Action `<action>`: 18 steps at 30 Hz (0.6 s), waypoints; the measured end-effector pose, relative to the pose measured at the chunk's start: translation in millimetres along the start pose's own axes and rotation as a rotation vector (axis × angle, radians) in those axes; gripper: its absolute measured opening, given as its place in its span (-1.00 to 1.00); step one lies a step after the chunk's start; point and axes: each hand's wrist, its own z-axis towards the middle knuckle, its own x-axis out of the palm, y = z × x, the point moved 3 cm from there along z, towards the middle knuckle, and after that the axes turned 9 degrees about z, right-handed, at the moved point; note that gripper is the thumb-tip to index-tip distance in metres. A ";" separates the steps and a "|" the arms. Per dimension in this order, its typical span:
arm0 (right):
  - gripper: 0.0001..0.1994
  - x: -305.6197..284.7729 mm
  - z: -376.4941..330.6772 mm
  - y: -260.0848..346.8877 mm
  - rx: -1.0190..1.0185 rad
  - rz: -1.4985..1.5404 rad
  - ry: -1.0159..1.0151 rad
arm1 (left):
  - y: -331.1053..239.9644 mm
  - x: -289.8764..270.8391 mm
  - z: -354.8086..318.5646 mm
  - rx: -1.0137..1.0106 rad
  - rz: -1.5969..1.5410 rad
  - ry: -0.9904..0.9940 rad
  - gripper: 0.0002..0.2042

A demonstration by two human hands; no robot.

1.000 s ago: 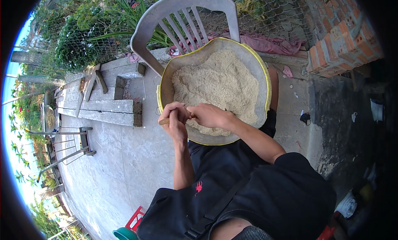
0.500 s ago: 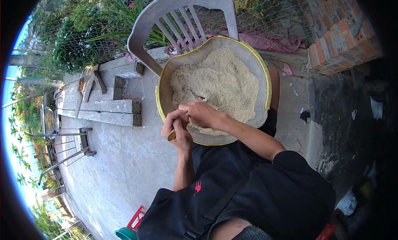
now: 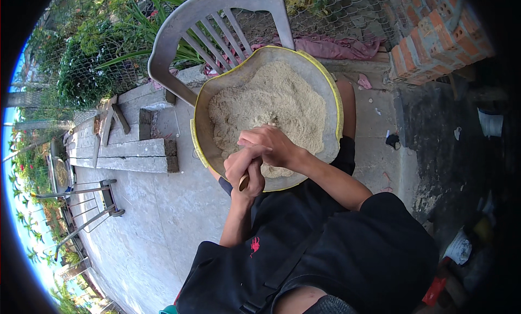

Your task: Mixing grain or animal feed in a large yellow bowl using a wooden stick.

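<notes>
A wide grey basin point(image 3: 203, 105) with a yellow rim rests at my lap, holding a coarse pale-beige meal point(image 3: 296, 91). Both my hands are over its near left part. My left hand point(image 3: 247, 170) is wrapped round a wooden handle point(image 3: 244, 181), whose rounded butt sticks out below the fist. My right hand point(image 3: 271, 145) is closed farther up, against the left one, gripping the same tool. The tool's far end is hidden by my right hand and the meal, so its kind cannot be told. A small mound of meal rises just beyond my right fingers.
A grey plastic chair point(image 3: 163, 40) stands behind the basin, its slatted back on the far side. Concrete beams point(image 3: 127, 157) with wood scraps lie to the left, near a metal hand cart point(image 3: 103, 192). A brick pillar point(image 3: 434, 48) stands at the far right, beside a wire fence.
Both hands have moved right and slightly forward over the basin, still gripping the tool. Meal is pushed up ahead of the right hand. The whole view has shifted a little.
</notes>
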 end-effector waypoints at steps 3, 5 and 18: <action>-0.84 -24.9 6.0 4.6 -0.097 -0.137 -0.079 | 3.5 9.2 4.0 0.029 -0.114 0.002 -0.78; -0.85 -32.4 0.5 -15.0 -0.025 -0.163 -0.105 | 24.6 19.1 0.4 -0.093 -0.283 0.040 -0.82; -0.87 16.7 37.1 5.2 -0.022 0.012 0.167 | 10.1 -29.7 -8.9 -0.198 -0.068 -0.262 -0.74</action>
